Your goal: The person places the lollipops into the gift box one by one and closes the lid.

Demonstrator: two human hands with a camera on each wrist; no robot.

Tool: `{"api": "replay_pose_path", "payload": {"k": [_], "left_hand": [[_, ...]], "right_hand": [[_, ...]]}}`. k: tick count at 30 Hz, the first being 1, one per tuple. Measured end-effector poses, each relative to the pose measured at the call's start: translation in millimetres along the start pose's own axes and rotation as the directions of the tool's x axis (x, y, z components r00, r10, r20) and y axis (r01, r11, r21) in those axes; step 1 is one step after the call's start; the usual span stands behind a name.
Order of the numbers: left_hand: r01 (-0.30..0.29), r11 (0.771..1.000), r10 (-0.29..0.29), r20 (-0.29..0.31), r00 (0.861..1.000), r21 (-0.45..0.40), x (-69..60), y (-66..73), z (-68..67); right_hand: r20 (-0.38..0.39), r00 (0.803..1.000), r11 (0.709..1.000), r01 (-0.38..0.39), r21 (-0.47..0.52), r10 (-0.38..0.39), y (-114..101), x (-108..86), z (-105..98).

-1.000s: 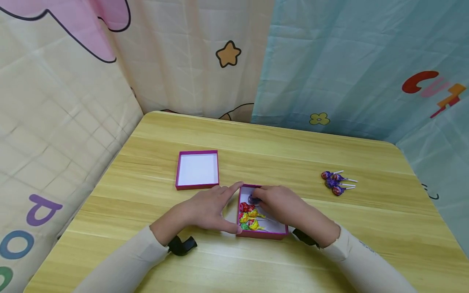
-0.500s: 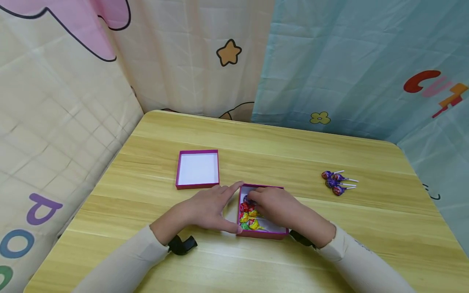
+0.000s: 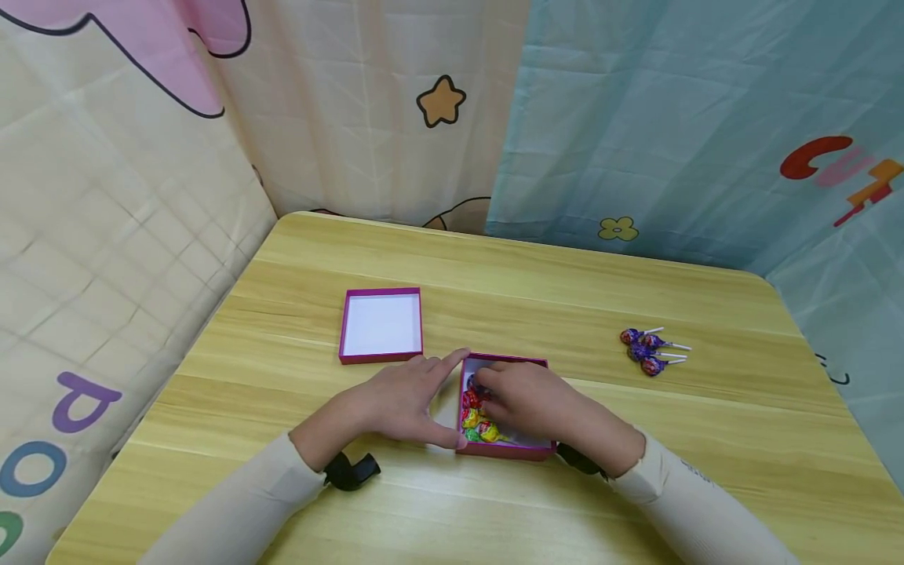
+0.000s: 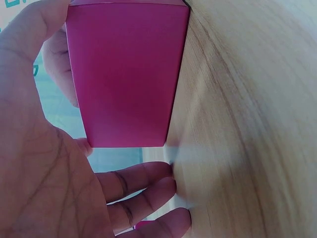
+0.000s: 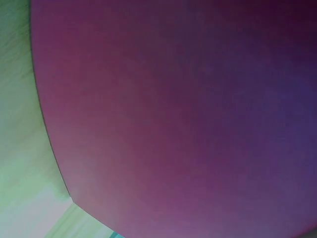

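In the head view, a magenta box (image 3: 508, 453) holds red, yellow and green wrapped lollipops (image 3: 489, 431) along its left part. The left hand (image 3: 402, 402) is spread at the box's left side, thumb at the near corner and index finger at the far one. In the left wrist view, its other fingers rest on the table beside the magenta wall (image 4: 126, 74). The right hand (image 3: 537, 399) reaches into the box, its fingertips pinching a purple lollipop (image 3: 475, 384) at the back left; its stick is hidden. Only the box's outer wall (image 5: 148, 124) fills the right wrist view.
A magenta lid with a white inside (image 3: 382, 325) lies behind the left hand. Several purple lollipops (image 3: 641, 351) lie together on the wooden table (image 3: 494, 518) to the right. Black straps hang at both wrists. Printed curtains stand behind and at both sides.
Over the last second the right hand has shifted slightly left and toward the near side in the box, with the purple lollipop moving to the left wall. The left hand has not moved.
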State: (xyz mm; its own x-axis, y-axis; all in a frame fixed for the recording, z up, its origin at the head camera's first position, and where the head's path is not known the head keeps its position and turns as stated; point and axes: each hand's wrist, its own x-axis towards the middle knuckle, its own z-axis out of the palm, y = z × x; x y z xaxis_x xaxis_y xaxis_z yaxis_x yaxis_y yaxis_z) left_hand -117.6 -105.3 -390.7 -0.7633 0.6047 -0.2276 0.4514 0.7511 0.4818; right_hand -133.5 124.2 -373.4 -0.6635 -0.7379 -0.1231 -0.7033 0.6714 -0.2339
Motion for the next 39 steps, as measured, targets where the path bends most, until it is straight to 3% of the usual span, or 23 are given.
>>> {"api": "replay_pose_path", "payload": {"k": [7,17,39], "left_hand": [[0.000,1.000,0.000,0.007,1.000,0.006,-0.1,-0.2,-0.3],[-0.001,1.000,0.001,0.005,1.000,0.004,0.7,-0.3,-0.6],[0.002,1.000,-0.002,0.002,1.000,0.000,0.0,0.4,-0.7]], "right_hand": [[0.044,0.999,1.000,0.000,0.024,-0.001,-1,0.6,-1],[-0.020,1.000,1.000,0.005,-0.014,-0.005,5,-8.1,-8],[0.079,0.996,0.997,0.044,-0.062,-0.039,7,-11.6,-2]]}}
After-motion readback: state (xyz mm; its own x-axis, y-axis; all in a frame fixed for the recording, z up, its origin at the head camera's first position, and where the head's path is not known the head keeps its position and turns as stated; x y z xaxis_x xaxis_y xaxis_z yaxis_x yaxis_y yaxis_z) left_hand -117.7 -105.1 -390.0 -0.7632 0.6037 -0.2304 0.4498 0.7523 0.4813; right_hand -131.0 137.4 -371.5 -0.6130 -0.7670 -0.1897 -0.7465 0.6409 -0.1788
